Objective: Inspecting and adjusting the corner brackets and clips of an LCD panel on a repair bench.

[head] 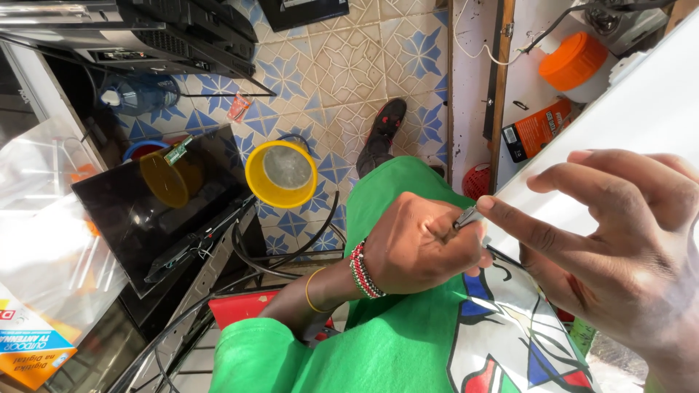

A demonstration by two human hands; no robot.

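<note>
Left hand [426, 244] curled into a loose fist over the lap, fingers pressed together around a thin grey metal tool [467, 217]; only its short tip shows, poking out between thumb and forefinger. Right hand [619, 240] close to the camera, fingers spread and gently bent, forefinger tip touching or nearly touching that tip; which, hard to tell. Just behind both hands, the edge of a broad white panel [626, 124] slanting across the right of the view.

Tool: probably light, stiff and smooth, so likely slippery between bare fingertips; too little visible to tell whether tweezers, screwdriver or pen. Best held low on the shaft, as the fist does now, with the other hand's fingertip steadying the tip. Pointed end likely to scratch a surface if it skids.

Panel: probably thin, wide and apt to flex; likely fragile at the edge, better borne from beneath than pinched at a corner.

Around: green shirt [378, 342], beaded bracelet [362, 271] on the left wrist, yellow bowl [281, 173] on the patterned tile floor [349, 65], a dark flat screen [145, 211] lying at left, an orange-lidded jar [575, 62] at upper right.
</note>
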